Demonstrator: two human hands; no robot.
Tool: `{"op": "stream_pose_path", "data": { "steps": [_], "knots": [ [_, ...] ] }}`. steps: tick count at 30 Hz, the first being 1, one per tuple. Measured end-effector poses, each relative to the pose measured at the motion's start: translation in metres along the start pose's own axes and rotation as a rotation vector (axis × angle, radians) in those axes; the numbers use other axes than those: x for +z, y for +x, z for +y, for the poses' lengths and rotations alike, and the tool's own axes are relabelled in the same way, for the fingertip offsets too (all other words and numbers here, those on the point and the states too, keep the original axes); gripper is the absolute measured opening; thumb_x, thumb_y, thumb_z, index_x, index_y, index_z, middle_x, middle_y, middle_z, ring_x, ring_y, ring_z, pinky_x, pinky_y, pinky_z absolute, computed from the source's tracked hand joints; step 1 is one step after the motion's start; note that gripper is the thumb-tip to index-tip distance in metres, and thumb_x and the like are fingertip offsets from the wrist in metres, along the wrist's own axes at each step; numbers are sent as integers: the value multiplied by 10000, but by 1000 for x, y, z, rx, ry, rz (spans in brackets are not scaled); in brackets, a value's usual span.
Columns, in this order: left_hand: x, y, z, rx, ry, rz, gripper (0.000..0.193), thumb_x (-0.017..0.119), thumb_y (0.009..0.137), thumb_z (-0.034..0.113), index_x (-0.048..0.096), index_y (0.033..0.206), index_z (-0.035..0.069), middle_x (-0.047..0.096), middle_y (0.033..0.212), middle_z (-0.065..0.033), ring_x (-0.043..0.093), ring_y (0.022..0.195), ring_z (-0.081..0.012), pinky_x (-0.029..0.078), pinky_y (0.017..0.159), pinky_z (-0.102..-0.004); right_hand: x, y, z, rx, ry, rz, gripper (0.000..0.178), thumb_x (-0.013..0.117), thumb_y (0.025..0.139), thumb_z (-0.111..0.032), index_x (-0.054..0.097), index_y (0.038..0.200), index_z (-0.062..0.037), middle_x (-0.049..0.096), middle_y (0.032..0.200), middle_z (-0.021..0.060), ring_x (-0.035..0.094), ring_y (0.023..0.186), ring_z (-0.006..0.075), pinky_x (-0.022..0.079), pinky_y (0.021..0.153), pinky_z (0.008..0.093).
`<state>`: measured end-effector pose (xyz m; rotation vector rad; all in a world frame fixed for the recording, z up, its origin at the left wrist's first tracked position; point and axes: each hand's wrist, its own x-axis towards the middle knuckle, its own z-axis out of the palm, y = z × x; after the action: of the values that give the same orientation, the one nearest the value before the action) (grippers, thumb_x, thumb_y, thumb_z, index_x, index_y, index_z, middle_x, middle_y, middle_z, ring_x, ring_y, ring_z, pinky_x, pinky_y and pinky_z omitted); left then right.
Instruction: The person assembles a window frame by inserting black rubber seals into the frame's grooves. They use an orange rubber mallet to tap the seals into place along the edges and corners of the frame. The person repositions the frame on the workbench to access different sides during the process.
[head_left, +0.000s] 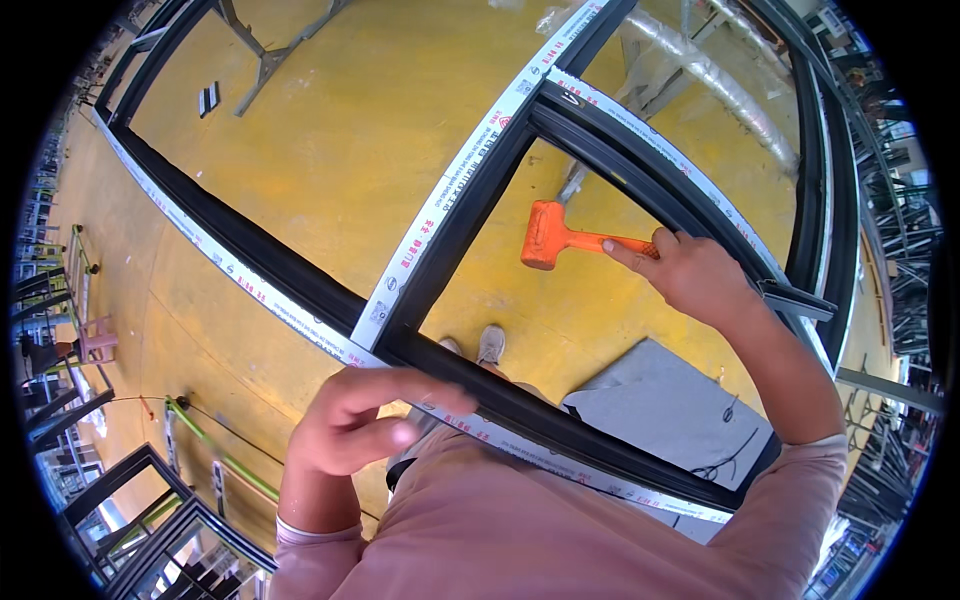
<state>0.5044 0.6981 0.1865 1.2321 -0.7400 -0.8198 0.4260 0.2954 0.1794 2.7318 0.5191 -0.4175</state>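
A large dark window frame (190,195), its faces covered with white printed protective film, lies in front of me. My right hand (690,275) grips the handle of an orange mallet (545,235), the index finger stretched along it. The mallet's head points left above the smaller near opening of the frame. My left hand (365,420) is at the near rail (500,395), close to its joint with the middle bar (455,185). Its index finger reaches over the rail, the thumb is apart, and the other fingers are curled. I see nothing held in it.
A short dark profile piece (798,300) rests across the right-hand bar near my right forearm. Below the frame lies a grey sheet (665,400) on the yellow floor (320,130). A film-wrapped roll (715,85) is at the far right. More frames (150,510) stand at lower left.
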Motion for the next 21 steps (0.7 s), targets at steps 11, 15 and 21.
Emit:
{"op": "stream_pose_path", "data": {
  "steps": [11,15,21],
  "knots": [
    [-60,-27,-301,-155,-1527,200,481,589,1019,331,545,1388,25,676,1131,-158,676,1054,-319,565,901,-398,-105,81,-21,-303,-243,-438,557,546,968,-191,521,1478,-414,596,825,86,688,744,247,547,565,378],
    [-43,38,-245,92,-1322,6,495,614,1003,375,589,1336,11,658,1114,-222,718,854,-328,606,696,-399,-111,114,-14,-339,-464,-332,604,587,918,-144,538,1481,-358,559,778,42,644,635,194,492,460,331],
    [-44,37,-238,148,-1813,-160,669,410,1069,526,451,1451,-22,558,928,-161,567,553,-167,457,399,-263,-118,135,-56,-546,-362,-347,636,584,911,-137,514,1493,-382,541,756,41,644,618,192,491,443,328]
  ]
}}
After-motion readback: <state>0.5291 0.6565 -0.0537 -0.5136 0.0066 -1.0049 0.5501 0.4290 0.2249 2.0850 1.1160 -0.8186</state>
